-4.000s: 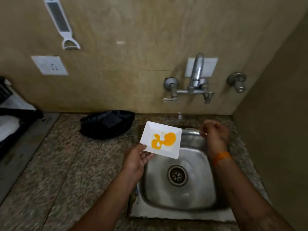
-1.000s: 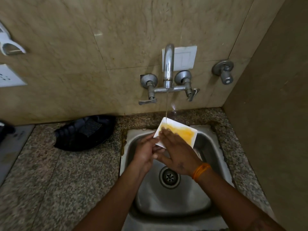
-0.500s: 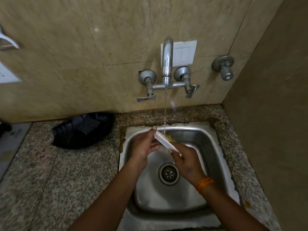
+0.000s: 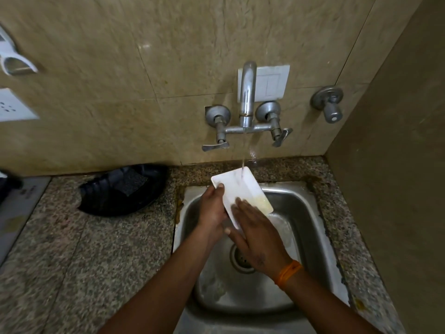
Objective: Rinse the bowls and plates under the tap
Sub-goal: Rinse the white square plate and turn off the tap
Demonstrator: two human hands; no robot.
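Glossy white plate [image 4: 237, 189], brushed steel sink [image 4: 298, 208] (wet sheen), speckled granite counter [image 4: 96, 249], polished tiles [image 4: 168, 56].

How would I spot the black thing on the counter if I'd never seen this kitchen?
Find the steel sink under the wall tap. On the speckled stone counter just left of it, against the wall, lies a black ribbed plastic tray. It is the only dark, crumpled-looking object there, holding a grey square pad.

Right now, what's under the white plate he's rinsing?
The plate is held over the steel sink, left hand gripping its edge, right hand flat on top. The drain shows below, partly hidden by that hand. The plate's underside cannot be seen.
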